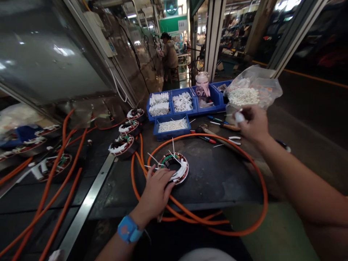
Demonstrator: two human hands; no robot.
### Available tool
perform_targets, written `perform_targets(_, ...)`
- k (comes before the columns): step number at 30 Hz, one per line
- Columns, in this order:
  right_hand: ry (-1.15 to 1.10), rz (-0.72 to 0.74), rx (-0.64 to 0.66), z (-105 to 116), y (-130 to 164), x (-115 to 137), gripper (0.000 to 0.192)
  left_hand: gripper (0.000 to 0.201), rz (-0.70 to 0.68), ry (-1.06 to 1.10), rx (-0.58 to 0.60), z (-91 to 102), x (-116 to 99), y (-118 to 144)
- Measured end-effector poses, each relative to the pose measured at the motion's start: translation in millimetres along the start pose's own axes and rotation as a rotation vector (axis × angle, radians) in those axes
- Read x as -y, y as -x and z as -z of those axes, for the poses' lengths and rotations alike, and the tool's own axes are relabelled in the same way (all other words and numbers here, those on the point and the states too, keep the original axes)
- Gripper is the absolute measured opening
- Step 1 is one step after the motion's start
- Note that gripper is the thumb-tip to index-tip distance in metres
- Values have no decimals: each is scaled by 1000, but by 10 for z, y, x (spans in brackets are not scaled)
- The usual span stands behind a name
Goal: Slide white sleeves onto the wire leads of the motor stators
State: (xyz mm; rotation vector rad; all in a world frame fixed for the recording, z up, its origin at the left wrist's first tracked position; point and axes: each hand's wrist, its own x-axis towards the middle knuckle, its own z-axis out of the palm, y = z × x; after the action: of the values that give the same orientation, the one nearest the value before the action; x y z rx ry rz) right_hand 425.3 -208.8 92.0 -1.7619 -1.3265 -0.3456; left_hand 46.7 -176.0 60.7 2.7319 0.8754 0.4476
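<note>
My left hand (pixel 156 190) rests on the near left side of a motor stator (pixel 182 173), its fingers curled over the rim by the white sleeves. The ring lies on the dark bench, with copper windings, green parts and several thin white tubes sticking up from it. Raised at the right, my right hand (pixel 255 123) pinches a small white piece (pixel 239 117); its exact kind is blurred. Just behind that hand stands a clear plastic bag (pixel 269 85) full of short white pieces (pixel 243 97).
Blue bins (pixel 171 103) hold white tubes; a pink bottle (pixel 202 87) stands in one. Orange cable (pixel 258 174) loops around the stator. More stators (pixel 123 145) line the left. Pliers (pixel 234 140) and a hammer (pixel 210 132) lie behind. A person (pixel 170 54) sits far back.
</note>
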Motion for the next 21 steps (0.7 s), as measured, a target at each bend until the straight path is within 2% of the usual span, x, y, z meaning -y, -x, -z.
perform_targets(2, -120, 137, 100, 42, 463, 369, 16, 30, -6, 27, 39, -2, 22, -18)
perform_targets(4, -370, 424, 298, 92, 947, 707, 16, 33, -10, 51, 31, -18, 44, -33)
perform_targets(6, -503, 620, 363, 131, 1371, 958, 19, 34, -8, 88, -4, -38, 67, -43)
perform_targets(7, -534, 673, 367, 141, 1545, 1043, 20, 34, -3, 109, -21, -46, 78, -46)
perform_targets(10, -548, 711, 343, 130, 1902, 1158, 19, 34, 24, 162, -33, -51, 98, -52)
perform_targets(13, -528, 681, 382, 90, 2090, 1152, 14, 42, 18, 187, 26, -40, 100, -55)
perform_targets(15, -512, 655, 405, 70, 2166, 1140, 14, 46, 2, 182, 62, -38, 96, -54)
perform_targets(21, -529, 618, 394, 74, 2243, 1209, 20, 47, 27, 184, 45, -22, 71, -54)
